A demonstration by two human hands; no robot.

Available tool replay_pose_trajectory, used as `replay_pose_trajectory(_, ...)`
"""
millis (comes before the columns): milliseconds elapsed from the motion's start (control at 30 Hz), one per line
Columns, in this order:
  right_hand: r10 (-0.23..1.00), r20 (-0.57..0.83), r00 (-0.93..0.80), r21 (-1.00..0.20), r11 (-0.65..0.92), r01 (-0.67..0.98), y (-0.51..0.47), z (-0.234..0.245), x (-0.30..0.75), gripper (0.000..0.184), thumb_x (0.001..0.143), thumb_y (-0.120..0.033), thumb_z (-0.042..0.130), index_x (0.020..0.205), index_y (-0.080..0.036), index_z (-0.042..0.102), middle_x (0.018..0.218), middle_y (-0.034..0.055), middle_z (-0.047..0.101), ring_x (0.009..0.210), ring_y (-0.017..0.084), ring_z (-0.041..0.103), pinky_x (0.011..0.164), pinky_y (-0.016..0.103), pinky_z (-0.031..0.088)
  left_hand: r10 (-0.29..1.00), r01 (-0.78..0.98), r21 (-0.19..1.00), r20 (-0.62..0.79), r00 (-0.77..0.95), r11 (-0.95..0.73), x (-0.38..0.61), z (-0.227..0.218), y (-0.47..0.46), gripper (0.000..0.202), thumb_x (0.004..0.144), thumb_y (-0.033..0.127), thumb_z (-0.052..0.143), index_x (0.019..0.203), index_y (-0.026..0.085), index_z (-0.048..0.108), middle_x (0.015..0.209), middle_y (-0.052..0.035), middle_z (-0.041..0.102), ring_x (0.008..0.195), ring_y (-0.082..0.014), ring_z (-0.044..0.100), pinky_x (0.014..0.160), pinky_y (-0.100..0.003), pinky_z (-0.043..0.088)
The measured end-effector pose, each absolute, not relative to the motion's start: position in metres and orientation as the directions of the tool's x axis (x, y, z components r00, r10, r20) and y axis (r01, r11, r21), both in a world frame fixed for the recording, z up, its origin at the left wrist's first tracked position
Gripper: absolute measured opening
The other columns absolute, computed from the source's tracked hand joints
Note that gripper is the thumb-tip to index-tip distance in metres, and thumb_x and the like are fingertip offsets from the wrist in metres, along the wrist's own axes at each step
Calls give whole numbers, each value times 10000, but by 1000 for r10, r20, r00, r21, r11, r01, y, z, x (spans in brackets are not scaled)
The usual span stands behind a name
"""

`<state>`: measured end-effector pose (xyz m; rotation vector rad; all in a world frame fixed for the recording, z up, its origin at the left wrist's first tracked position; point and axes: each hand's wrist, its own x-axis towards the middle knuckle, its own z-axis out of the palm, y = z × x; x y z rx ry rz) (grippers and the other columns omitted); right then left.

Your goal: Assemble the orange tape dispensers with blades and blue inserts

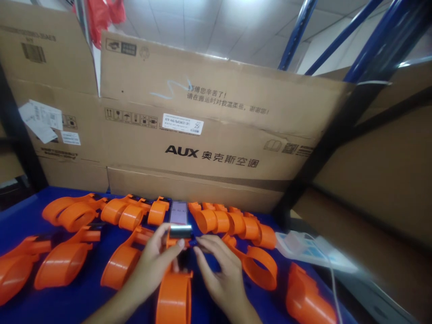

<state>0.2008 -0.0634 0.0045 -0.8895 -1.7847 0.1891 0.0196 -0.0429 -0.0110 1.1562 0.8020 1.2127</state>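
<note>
My left hand (153, 263) and my right hand (219, 270) meet over an orange plastic tape dispenser (174, 294) lying on the blue table (20, 216). The left thumb and fingers pinch a small shiny metal piece (180, 231) at the dispenser's front end. My right hand's fingers are curled and press on the dispenser's dark middle part just right of that piece. The lower body of the dispenser runs out of the bottom of the picture between my wrists.
Several more orange tape dispensers (64, 263) lie spread over the blue table, in a row at the back (232, 222) and on both sides. Big brown AUX cardboard boxes (212, 135) stand behind. A phone (178, 213) leans at the back; a clear plastic pack (303, 247) lies right.
</note>
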Motion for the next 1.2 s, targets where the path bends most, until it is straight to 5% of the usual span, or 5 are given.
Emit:
replay_pose_trajectory(567,538,821,-190,-367,753,547,-65,-2,199,220,887,-54,641,1011,-233,674,976,75,711,849,202,711,749,307,599,968,-296,954,115,221,-46,21,-2,-47,344,874,385,701,1159,235,583,824,18,655,491,-84,576,547,-239,495)
replay_pose_trajectory(800,711,701,-52,-646,665,376,-67,4,203,127,941,-197,618,1024,-247,700,997,86,708,907,233,699,813,357,572,952,-382,923,77,296,43,20,3,-49,466,846,381,733,1241,226,541,860,-32,725,508,-127,634,586,-288,535)
replay_pose_trajectory(967,907,398,-137,-913,406,35,-66,14,204,403,981,-407,560,1362,-281,528,1148,80,695,1049,243,671,945,388,523,878,-354,902,-57,475,250,21,7,-60,773,886,364,697,1513,258,258,683,-47,745,583,-239,738,618,-358,578)
replay_pose_trajectory(1067,899,324,-296,-946,312,-89,-68,20,202,436,979,-496,519,1356,-278,536,1205,75,675,1069,250,659,979,397,498,834,-359,869,-103,543,341,21,10,-66,883,864,331,727,1549,311,170,940,-113,771,722,-286,781,681,-412,603)
replay_pose_trajectory(1200,922,311,-232,-950,294,-104,-67,19,197,401,939,-525,578,1250,-272,560,1119,66,675,1033,249,652,892,354,521,810,-393,853,-57,583,343,20,13,-68,906,786,280,813,1521,334,285,1152,-141,724,892,-321,778,790,-429,602)
